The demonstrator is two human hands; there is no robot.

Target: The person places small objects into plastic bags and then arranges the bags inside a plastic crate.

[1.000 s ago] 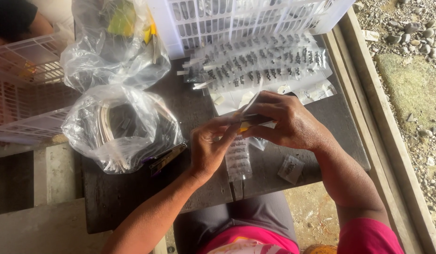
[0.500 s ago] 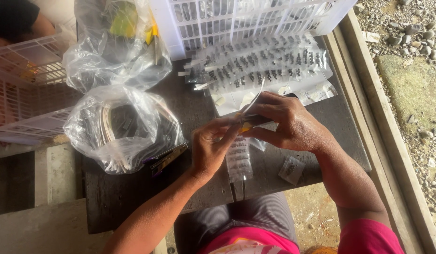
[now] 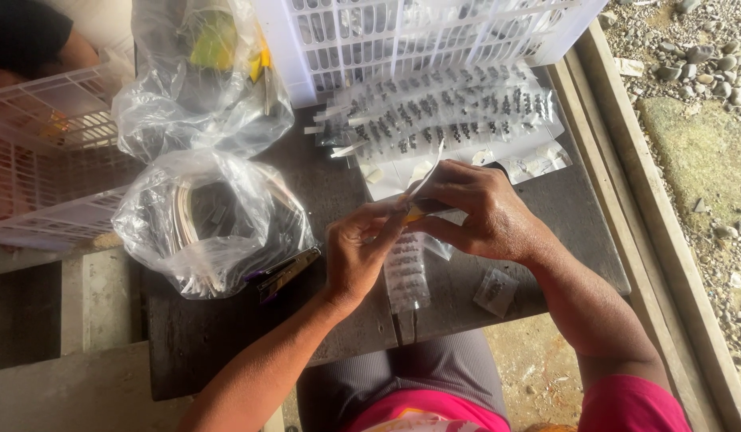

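Observation:
My left hand (image 3: 362, 252) and my right hand (image 3: 478, 212) meet over the dark wooden board (image 3: 226, 344) in front of me. Between their fingertips they pinch a narrow clear plastic strip (image 3: 406, 276) filled with small dark pieces; it hangs down toward my lap, and its top end sticks up as a white flap above my right hand. Something small and yellow shows between the fingers of my right hand. Beyond my hands lies a pile of the same filled strips (image 3: 442, 116), fanned out side by side.
A white plastic crate (image 3: 418, 32) stands behind the pile. Two clear plastic bags (image 3: 202, 224) sit at left, with a stapler (image 3: 286, 272) beside the nearer one. A pink-white basket (image 3: 42, 152) is far left. A small packet (image 3: 495, 290) lies near my right wrist. Gravel at right.
Both hands stay on the strip in nearly the same place; the fingers have shifted slightly.

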